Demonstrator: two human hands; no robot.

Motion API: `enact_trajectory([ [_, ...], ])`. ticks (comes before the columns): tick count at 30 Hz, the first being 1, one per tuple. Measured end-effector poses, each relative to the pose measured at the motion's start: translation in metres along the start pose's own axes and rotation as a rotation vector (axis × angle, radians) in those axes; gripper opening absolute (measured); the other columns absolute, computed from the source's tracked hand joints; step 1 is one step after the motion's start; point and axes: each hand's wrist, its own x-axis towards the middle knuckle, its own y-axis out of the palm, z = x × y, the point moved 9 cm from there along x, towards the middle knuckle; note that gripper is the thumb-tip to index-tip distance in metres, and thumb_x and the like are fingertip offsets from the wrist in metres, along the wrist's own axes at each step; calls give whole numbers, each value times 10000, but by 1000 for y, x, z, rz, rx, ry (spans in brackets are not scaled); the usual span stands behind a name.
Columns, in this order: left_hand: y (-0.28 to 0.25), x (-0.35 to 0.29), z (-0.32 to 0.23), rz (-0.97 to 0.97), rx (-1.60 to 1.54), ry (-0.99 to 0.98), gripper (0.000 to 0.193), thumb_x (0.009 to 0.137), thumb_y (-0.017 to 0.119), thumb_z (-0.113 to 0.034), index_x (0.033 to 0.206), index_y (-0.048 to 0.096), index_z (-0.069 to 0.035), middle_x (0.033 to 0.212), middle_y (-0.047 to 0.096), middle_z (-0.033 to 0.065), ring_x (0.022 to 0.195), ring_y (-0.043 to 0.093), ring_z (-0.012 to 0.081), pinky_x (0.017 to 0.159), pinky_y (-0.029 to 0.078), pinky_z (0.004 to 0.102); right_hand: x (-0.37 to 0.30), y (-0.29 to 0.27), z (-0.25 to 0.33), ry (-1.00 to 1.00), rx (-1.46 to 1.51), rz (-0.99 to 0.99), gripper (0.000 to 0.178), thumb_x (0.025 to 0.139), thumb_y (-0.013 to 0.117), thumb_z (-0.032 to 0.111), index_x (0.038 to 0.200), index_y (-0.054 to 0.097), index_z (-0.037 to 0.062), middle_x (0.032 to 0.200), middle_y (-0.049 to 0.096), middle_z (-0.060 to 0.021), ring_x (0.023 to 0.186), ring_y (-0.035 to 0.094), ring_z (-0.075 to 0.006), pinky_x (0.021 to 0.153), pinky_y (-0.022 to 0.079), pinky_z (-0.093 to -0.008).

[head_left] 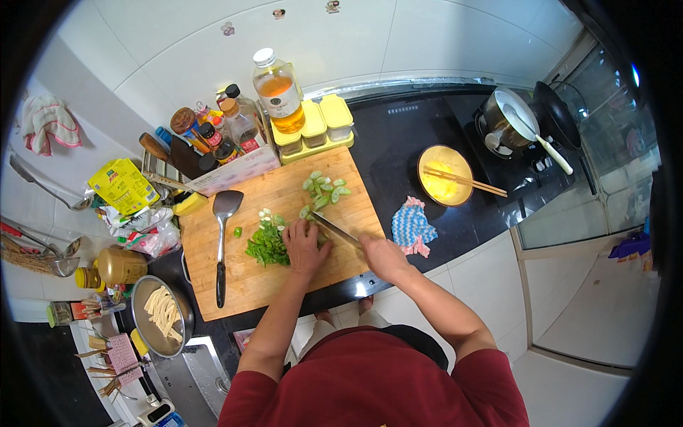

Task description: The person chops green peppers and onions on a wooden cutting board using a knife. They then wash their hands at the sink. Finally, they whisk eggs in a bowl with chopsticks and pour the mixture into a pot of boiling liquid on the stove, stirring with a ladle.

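My right hand [386,257] is wrapped round the handle of a kitchen knife [337,230], its blade slanting up and left over the wooden cutting board [203,274]. Close to the blade, my left hand [306,245] rests with bent fingers on chopped green vegetable [267,245]; what lies beneath the fingers is hidden. Pale green slices [325,191] are scattered beyond the knife tip, towards the board's far edge. A spatula [222,238] with a black handle lies on the board, left of the chopped heap.
Yellow-lidded seasoning boxes [313,124], an oil bottle [279,92] and a box of bottles [238,167] line the board's far side. To the right are a checked cloth [413,224], a bowl with chopsticks [434,160] and a pot [509,117]. A metal bowl [186,313] stands left.
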Motion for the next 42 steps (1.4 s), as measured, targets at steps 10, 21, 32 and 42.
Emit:
enact_trajectory([
  [10, -8, -4, 27, 3, 65, -1, 311, 691, 759, -207, 954, 640, -89, 1084, 581, 97, 1197, 474, 315, 1042, 286, 543, 24, -7, 9, -27, 90, -94, 137, 858, 521, 52, 985, 523, 2, 853, 658, -273, 816, 650, -447, 710, 513, -530],
  [21, -7, 4, 12, 14, 38, 87, 315, 767, 693, -195, 1065, 640, -109, 1192, 575, 111, 1235, 466, 309, 1074, 272, 559, 44, -9, 11, -27, -1, -164, 166, 876, 477, 27, 1035, 512, -3, 931, 669, -255, 888, 666, -421, 768, 536, -498],
  [32, 5, -5, 18, 76, 185, 251, 299, 795, 671, -220, 1069, 627, -110, 1142, 615, 63, 1202, 517, 266, 1079, 294, 529, 25, -1, 2, -23, 112, -238, 111, 875, 522, 80, 953, 505, 3, 924, 653, -251, 834, 643, -437, 706, 515, -524],
  [42, 21, -12, -17, 125, 105, 379, 221, 779, 645, -164, 983, 622, -81, 1064, 611, 99, 1172, 522, 282, 1064, 324, 530, -25, -12, -19, 21, 113, -406, 225, 806, 608, 112, 988, 513, 18, 986, 588, -219, 788, 646, -419, 654, 530, -512],
])
